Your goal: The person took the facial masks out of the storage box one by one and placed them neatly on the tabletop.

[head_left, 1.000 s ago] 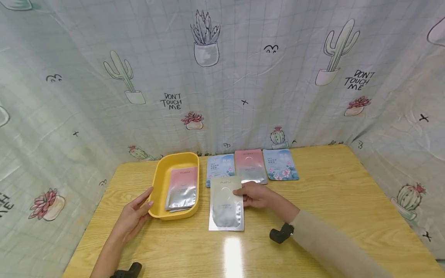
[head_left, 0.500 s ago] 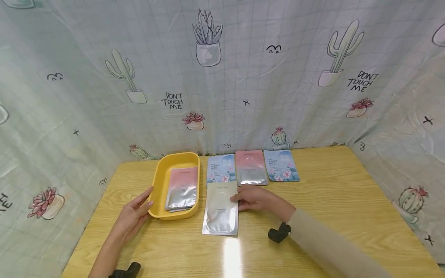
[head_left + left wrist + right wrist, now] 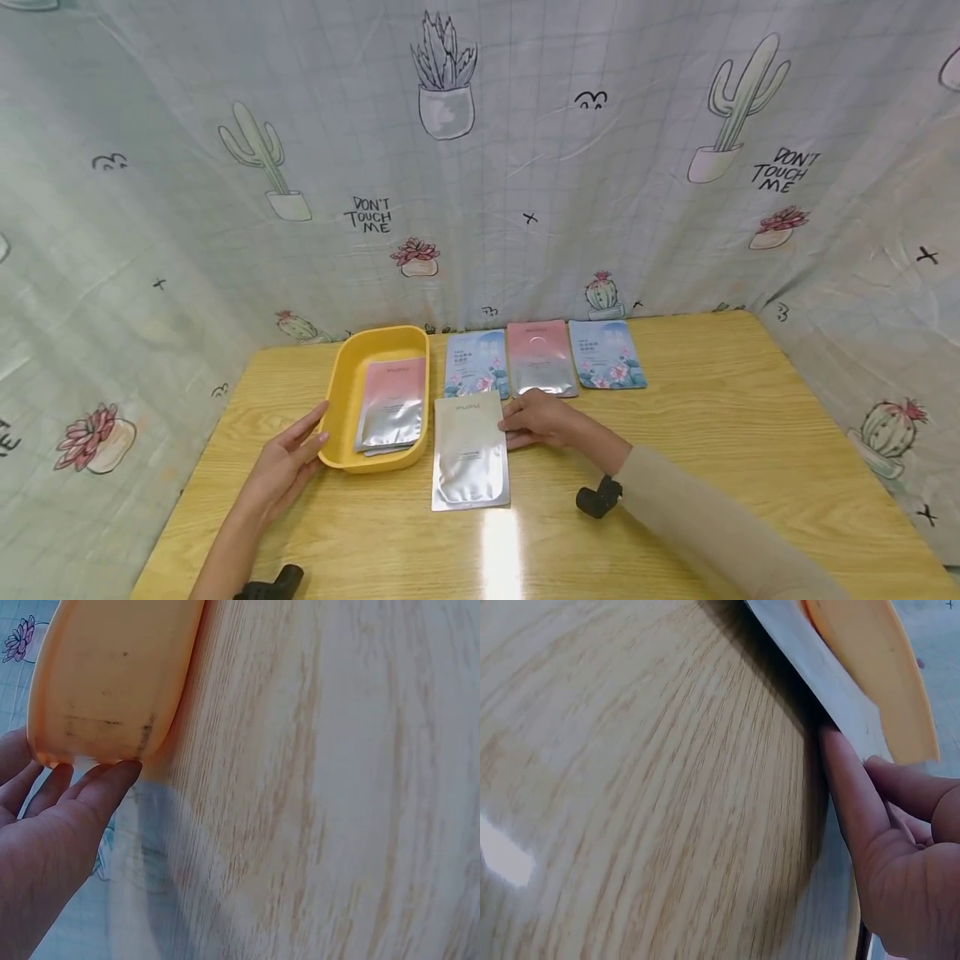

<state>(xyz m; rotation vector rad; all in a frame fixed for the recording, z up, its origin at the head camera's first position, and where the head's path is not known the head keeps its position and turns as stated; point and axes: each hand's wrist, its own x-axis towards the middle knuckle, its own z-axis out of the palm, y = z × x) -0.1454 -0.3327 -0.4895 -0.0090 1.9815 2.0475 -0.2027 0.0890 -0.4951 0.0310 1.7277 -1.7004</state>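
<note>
My left hand (image 3: 279, 468) rests its fingertips against the outer left side of a yellow plastic tray (image 3: 335, 433), with the fingers fairly straight; in the left wrist view the fingertips touch the edge of the tray wall (image 3: 112, 690). Inside the tray lies a pink-and-silver sheet mask packet (image 3: 393, 400) on top of at least one other. My right hand (image 3: 542, 419) pinches the right edge of a cream-and-silver sheet mask packet (image 3: 470, 454), just right of the tray. In the right wrist view the thumb and a finger hold that packet (image 3: 832, 682) above the wood.
Behind the held packet, a row lies along the table's back: a blue floral packet (image 3: 476, 362), a pink one (image 3: 542, 358) and another blue floral one (image 3: 607, 354). A patterned curtain (image 3: 525, 167) hangs behind the wooden table (image 3: 712, 417).
My right hand has carried the cream-and-silver sheet mask packet a little left and nearer to me, closer to the tray. My left hand and the tray have stayed in place.
</note>
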